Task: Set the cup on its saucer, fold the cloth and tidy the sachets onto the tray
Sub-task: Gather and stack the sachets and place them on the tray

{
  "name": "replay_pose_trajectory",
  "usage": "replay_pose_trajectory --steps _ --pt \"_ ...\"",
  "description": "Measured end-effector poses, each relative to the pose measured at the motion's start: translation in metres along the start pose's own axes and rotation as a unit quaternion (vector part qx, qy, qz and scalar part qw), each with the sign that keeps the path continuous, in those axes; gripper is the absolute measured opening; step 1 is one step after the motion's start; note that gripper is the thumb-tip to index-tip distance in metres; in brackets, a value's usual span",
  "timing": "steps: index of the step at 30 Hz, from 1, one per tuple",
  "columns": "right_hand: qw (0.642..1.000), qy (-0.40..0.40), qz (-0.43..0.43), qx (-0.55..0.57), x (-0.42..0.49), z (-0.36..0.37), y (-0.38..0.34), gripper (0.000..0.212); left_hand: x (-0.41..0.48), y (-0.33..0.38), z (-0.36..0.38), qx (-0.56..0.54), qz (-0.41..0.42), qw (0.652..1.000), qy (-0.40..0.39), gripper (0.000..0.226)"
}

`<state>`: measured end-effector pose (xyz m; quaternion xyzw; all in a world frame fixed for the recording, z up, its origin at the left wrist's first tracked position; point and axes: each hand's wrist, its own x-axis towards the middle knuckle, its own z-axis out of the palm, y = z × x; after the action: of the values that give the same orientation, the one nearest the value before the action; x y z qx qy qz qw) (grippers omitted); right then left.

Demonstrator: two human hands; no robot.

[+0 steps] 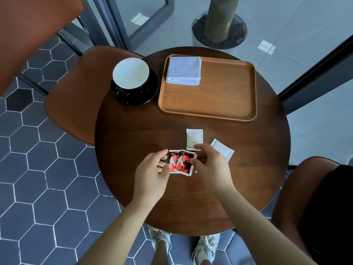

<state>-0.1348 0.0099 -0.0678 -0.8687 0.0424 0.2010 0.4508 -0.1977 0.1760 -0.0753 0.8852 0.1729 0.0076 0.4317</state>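
Two red sachets [180, 162] overlap at the near middle of the round table, held between my hands. My left hand [152, 170] pinches their left edge and my right hand [209, 163] grips their right edge. A white sachet [194, 137] lies just beyond my right hand, its near end under my fingers. Another white sachet [222, 149] lies tilted to the right. The white cup [130, 72] stands on its black saucer [137, 97] at the far left. The folded white cloth [183, 70] rests in the far left corner of the wooden tray [219, 104].
The round dark wooden table [133, 140] has brown chairs at the far left [76, 96] and near right [298, 197]. A potted trunk [219, 31] stands behind glass beyond the table. My shoes [205, 247] show below the near edge.
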Motion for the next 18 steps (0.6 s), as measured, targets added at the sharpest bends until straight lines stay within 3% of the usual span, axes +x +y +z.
replay_pose_trajectory --steps 4,7,11,18 --pt "0.991 0.078 -0.055 -0.094 -0.008 0.002 0.002 0.029 -0.001 0.003 0.002 -0.044 -0.05 0.998 0.004 0.04" --pt "0.99 0.062 -0.056 -0.112 -0.011 0.008 0.003 0.021 -0.001 0.007 0.007 -0.061 -0.062 0.996 0.005 0.039" --pt "0.989 0.038 -0.084 -0.12 -0.011 0.023 -0.005 0.028 -0.004 0.009 0.011 -0.068 -0.064 0.996 0.004 0.038" --pt "0.988 0.058 -0.059 -0.127 -0.012 0.02 -0.004 0.021 -0.004 0.009 0.012 -0.072 -0.071 0.995 0.001 0.038"
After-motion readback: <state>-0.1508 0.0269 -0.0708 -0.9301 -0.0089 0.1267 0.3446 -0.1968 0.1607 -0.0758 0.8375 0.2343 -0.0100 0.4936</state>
